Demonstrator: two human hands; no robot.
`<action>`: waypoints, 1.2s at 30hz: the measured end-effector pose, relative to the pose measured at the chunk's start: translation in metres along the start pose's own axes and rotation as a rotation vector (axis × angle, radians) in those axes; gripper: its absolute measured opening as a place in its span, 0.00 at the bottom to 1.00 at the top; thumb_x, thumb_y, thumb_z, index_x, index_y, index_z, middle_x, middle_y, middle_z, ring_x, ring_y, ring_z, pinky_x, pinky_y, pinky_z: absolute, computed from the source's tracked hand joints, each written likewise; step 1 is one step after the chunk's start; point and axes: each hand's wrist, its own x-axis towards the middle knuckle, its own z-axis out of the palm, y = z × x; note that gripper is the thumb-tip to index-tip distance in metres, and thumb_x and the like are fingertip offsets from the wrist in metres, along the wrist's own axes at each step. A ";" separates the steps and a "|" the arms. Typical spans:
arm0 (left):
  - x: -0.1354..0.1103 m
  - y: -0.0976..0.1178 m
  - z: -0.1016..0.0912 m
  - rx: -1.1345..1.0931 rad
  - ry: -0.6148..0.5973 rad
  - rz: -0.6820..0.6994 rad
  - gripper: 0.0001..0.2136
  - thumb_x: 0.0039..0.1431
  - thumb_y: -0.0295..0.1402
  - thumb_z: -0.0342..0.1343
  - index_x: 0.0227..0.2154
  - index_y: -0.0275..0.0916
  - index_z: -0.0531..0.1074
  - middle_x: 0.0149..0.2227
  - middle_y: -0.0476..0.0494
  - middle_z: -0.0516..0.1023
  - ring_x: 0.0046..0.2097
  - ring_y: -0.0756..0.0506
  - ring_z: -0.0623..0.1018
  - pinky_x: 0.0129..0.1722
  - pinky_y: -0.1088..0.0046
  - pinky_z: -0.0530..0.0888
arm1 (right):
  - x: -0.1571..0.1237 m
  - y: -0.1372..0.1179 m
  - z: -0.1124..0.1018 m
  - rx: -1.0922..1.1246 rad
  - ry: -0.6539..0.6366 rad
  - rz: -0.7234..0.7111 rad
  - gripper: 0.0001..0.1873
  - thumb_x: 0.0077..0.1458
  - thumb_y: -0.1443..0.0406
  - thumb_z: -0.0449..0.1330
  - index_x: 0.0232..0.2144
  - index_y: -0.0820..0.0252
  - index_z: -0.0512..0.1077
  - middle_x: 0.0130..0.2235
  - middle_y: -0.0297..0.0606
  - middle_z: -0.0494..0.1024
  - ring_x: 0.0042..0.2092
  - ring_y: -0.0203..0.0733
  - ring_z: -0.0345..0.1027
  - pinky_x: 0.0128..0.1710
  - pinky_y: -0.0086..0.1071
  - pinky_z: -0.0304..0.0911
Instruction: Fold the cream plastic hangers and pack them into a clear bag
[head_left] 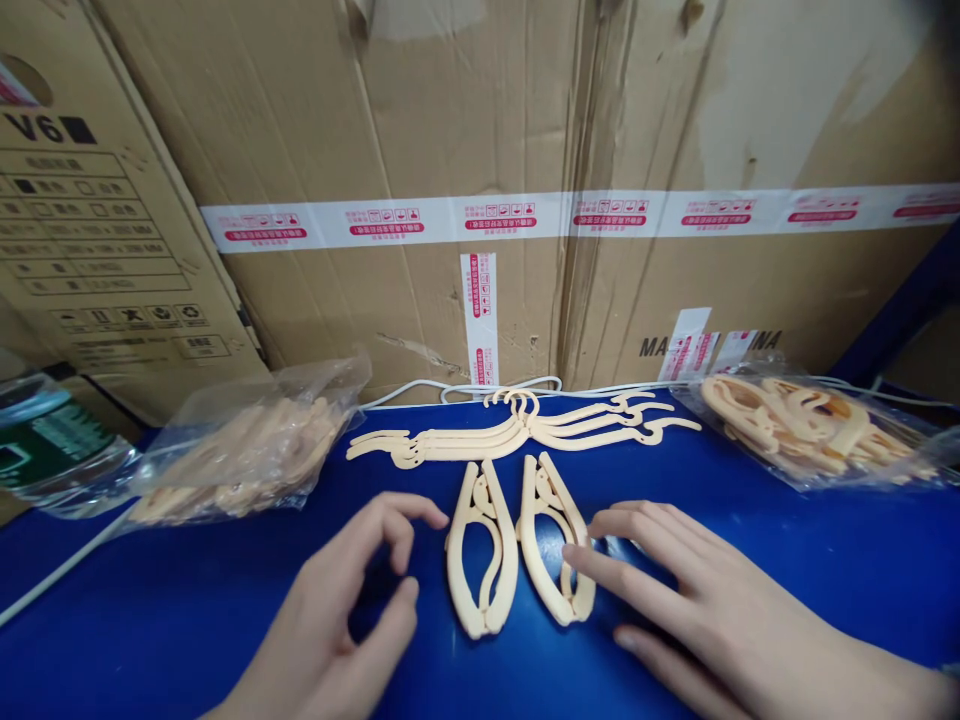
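Two folded cream-coloured folding hangers lie side by side on the blue table. My left hand (345, 610) is just left of the left folded hanger (507, 560), its fingers curled but apart, holding nothing. At the right folded hanger (531, 550), my right hand (690, 590) has its fingers spread; the index fingertip is over the hanger and another fingertip is at its right edge. Behind them lie several unfolded hangers (472, 440), stacked with their hooks pointing to the back.
Clear plastic bags of folded hangers lie at left (247, 455) and right (817, 425). A water bottle (52, 450) stands far left. Large cardboard boxes (420, 310) close off the back of the blue table (405, 680). A white cable (67, 570) runs along the left and back.
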 end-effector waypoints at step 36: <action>0.007 -0.005 0.007 -0.020 -0.185 -0.049 0.05 0.57 0.27 0.50 0.30 0.42 0.59 0.44 0.44 0.72 0.43 0.45 0.74 0.41 0.69 0.74 | -0.002 0.004 0.002 0.056 -0.046 0.060 0.26 0.60 0.64 0.53 0.61 0.57 0.61 0.53 0.45 0.73 0.54 0.50 0.67 0.49 0.43 0.69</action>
